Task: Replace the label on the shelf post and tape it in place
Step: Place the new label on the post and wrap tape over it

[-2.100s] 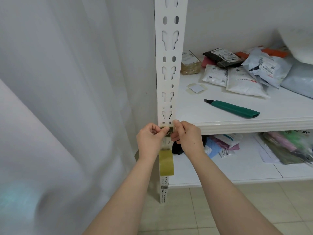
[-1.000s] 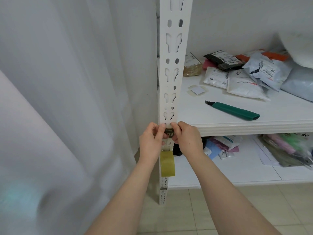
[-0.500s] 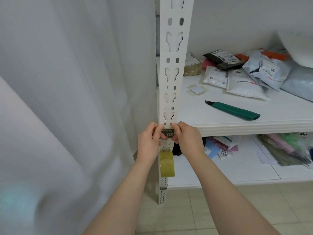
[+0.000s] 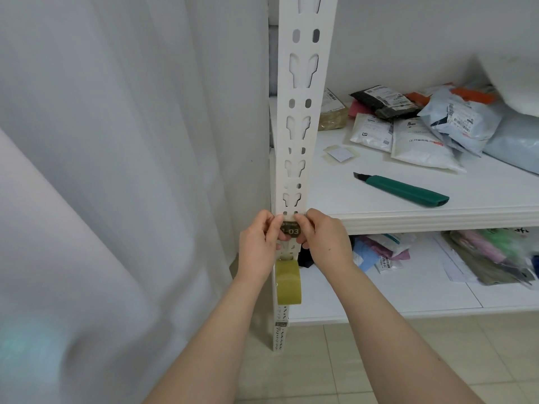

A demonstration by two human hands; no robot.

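Note:
A dark label [image 4: 290, 230] reading "1-03" sits on the front of the white slotted shelf post [image 4: 300, 118], level with the upper shelf's edge. My left hand [image 4: 258, 246] pinches the label's left edge against the post, thumb on the front. My right hand [image 4: 325, 240] pinches its right edge the same way. An olive tape roll [image 4: 288, 282] hangs just below my hands in front of the post; what it hangs from is hidden.
A green utility knife [image 4: 405, 190] lies on the upper shelf [image 4: 437, 220], with a small taped paper square [image 4: 339, 154] and several mail bags [image 4: 420, 141] behind it. More packets [image 4: 490, 258] fill the lower shelf. A white curtain [image 4: 116, 170] hangs at left.
My thumbs have slid apart across the label, so its printed number now shows between them. Both hands stay at the same spot on the post.

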